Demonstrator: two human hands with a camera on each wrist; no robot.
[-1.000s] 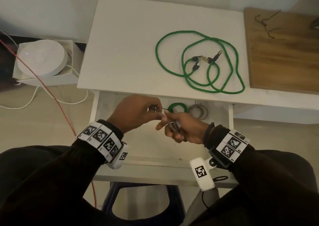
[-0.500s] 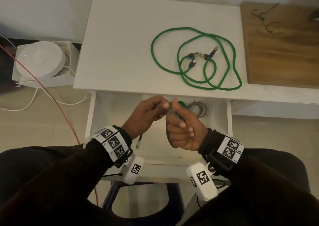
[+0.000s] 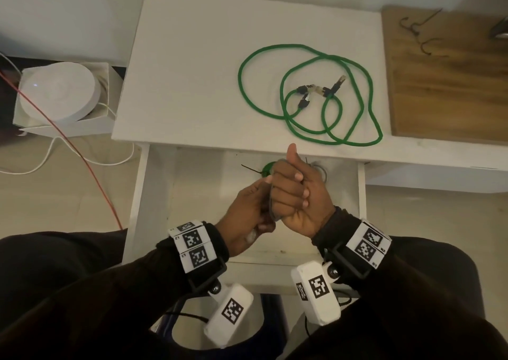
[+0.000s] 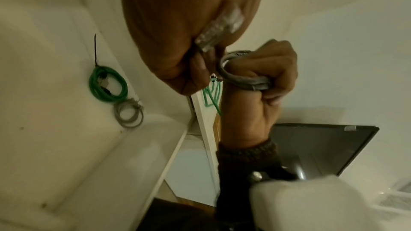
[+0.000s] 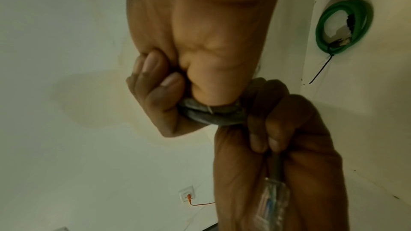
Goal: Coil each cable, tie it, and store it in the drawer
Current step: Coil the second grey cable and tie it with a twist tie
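Note:
Over the open drawer [image 3: 154,194] my right hand [image 3: 295,192] grips a small coil of grey cable [image 4: 240,78], fingers curled round its loops and thumb pointing up. My left hand [image 3: 247,208] holds the same cable's free end, its clear plug [image 4: 222,24] lying in the palm, also seen as the clear plug [image 5: 272,198]. Inside the drawer's back lie a tied green coil [image 4: 106,83] with a black tie tail and a tied grey coil [image 4: 129,113]. A long green cable [image 3: 310,93] sprawls loose on the white tabletop [image 3: 178,71].
A wooden board [image 3: 445,84] with dark ties lies right of the table. On the left floor stand a white round device in a box [image 3: 57,93], a red wire [image 3: 82,161] and white wires. My knees and a stool sit below the drawer front.
My right hand turned palm-up with thumb raised and closed into a fist round the grey coil. My left hand slid down and back toward me along the cable's end.

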